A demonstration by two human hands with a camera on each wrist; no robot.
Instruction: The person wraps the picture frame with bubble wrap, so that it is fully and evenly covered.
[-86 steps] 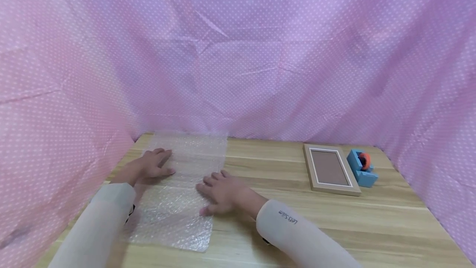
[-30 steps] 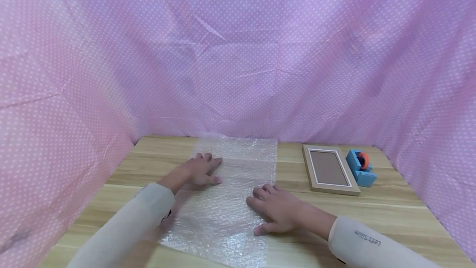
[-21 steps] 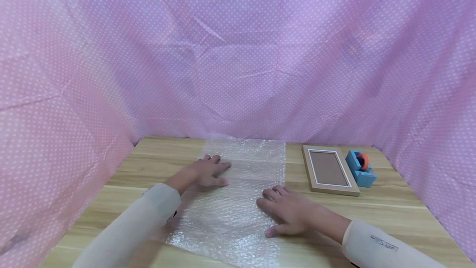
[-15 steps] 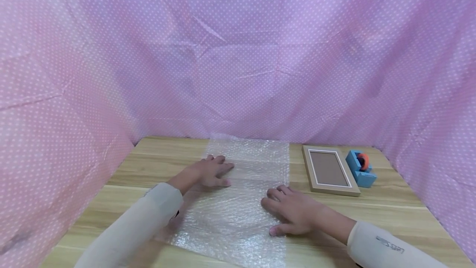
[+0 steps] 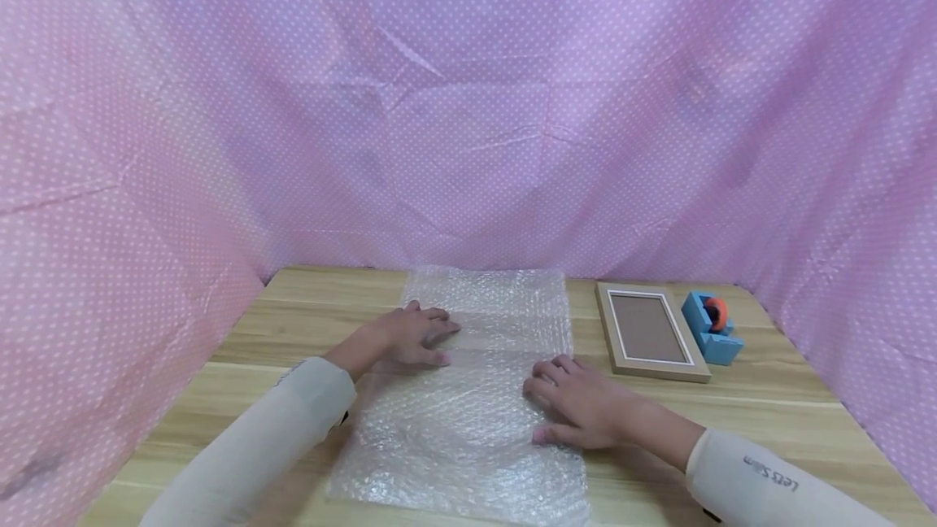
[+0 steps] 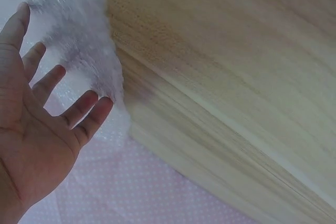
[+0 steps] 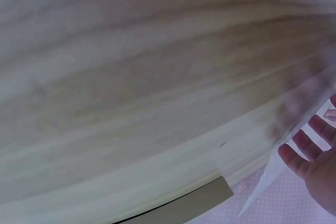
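Observation:
A clear bubble wrap sheet (image 5: 468, 421) lies flat on the wooden table, its long side running from the back edge toward the front. My left hand (image 5: 413, 336) rests on its left side with spread, relaxed fingers. On the sheet's right edge rests my right hand (image 5: 586, 403), fingers slightly bent and spread. In the left wrist view the left hand (image 6: 42, 124) shows its palm, fingertips at the bubble wrap (image 6: 79, 35). The right wrist view catches part of the right hand (image 7: 315, 161) at the sheet's edge. Neither hand grips anything.
To the right on the table (image 5: 776, 429) lies a light wooden picture frame (image 5: 695, 348) with a brown centre. Beside it stands a blue tape dispenser (image 5: 721, 348) with an orange roll (image 5: 721, 311). Pink dotted cloth (image 5: 468, 145) hangs around the back and sides.
Both hands and the bubble wrap have shifted right from the table's left side to its middle. In the last half second the sheet's front edge has come to lie slightly differently. Frame and dispenser stay put.

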